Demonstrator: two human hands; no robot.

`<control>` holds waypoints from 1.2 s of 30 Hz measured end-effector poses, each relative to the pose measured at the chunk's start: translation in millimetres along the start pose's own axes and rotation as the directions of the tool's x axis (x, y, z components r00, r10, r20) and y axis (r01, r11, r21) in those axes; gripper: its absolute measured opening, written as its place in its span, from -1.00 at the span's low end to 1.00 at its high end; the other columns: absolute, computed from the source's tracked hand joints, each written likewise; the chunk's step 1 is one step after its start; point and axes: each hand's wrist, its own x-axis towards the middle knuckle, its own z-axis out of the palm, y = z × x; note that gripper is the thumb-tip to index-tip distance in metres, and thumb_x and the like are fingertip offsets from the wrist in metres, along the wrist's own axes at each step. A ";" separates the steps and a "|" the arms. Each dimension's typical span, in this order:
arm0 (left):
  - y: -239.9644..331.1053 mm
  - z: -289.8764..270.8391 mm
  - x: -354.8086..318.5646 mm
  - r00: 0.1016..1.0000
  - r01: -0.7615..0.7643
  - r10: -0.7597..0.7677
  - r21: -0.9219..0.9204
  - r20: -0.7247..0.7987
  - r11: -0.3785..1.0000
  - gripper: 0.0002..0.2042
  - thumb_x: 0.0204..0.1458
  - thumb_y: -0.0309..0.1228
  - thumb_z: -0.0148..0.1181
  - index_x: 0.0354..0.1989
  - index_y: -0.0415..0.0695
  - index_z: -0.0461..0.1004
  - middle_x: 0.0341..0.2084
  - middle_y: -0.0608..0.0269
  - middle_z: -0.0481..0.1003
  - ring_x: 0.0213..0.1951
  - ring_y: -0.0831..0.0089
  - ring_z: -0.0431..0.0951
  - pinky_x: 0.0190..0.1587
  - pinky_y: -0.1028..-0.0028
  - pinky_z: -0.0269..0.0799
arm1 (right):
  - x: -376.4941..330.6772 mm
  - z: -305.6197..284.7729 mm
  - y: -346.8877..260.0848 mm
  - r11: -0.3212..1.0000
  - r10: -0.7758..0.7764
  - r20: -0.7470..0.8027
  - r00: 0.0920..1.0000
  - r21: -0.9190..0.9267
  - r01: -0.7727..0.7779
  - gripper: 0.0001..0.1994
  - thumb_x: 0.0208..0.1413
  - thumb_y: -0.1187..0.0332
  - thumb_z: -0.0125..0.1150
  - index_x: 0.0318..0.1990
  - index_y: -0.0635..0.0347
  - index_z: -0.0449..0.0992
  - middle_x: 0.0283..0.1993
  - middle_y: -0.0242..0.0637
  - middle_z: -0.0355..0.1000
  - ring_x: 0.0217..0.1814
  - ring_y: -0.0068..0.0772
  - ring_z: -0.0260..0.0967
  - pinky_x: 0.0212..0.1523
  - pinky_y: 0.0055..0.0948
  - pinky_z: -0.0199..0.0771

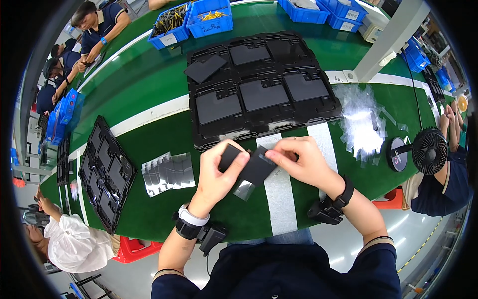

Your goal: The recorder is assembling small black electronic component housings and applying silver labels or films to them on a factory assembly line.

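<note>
In front of my chest, both hands hold dark, flat rectangular panels, one overlapping another. My left hand (221,169) is closed, its thumb and fingers gripping the dark panel (258,167) at its left side. At the upper right edge of that panel, my right hand (297,158) pinches with thumb and forefinger. A piece of clear film (244,190) sticks out below the panel. Just beyond my hands lies a large black plastic tray (279,124); similar dark panels (264,94) sit in its compartments, and one loose panel (205,68) lies tilted across its far left corner.
Left of my hands are overlapping clear films (168,173) and another black tray (107,172). To the right lie a pile of clear films (362,127) and a small black fan (430,152). Blue bins (210,19) stand at the back, near a metal post (386,45). Other people work around.
</note>
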 end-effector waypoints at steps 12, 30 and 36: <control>2.8 -7.5 1.9 0.988 0.156 -0.155 -0.114 0.015 0.981 -0.88 -0.09 -0.46 0.15 -0.57 -0.24 0.44 -0.69 0.40 0.42 -0.62 0.71 0.34 -0.56 0.68 0.19 | 0.2 -12.1 -2.4 0.923 0.062 0.506 0.860 0.299 -0.243 -0.50 -0.23 0.63 0.05 0.00 0.16 0.38 -0.22 -0.29 0.38 -0.39 -0.60 0.28 -0.50 -0.63 0.29; 6.3 1.4 0.2 0.980 0.156 -0.118 -0.253 0.157 0.955 -0.79 0.11 -0.44 0.03 -0.16 -0.30 0.42 -0.35 0.23 0.51 -0.33 0.61 0.47 -0.27 0.61 0.36 | -0.2 -2.2 -2.1 0.859 0.237 0.095 0.967 0.445 -0.254 -0.85 0.09 0.39 0.12 -0.41 0.30 0.43 -0.43 -0.44 0.40 -0.40 -0.74 0.31 -0.36 -0.67 0.33; 3.8 -4.1 -0.2 0.978 0.165 -0.118 -0.286 0.172 0.944 -0.79 0.09 -0.44 0.06 -0.16 -0.30 0.43 -0.39 0.29 0.50 -0.35 0.64 0.45 -0.28 0.61 0.35 | -0.1 -7.4 3.1 0.826 0.181 0.132 0.975 0.518 -0.224 -0.80 0.17 0.37 -0.01 -0.36 0.35 0.44 -0.43 -0.42 0.38 -0.33 -0.69 0.32 -0.30 -0.64 0.33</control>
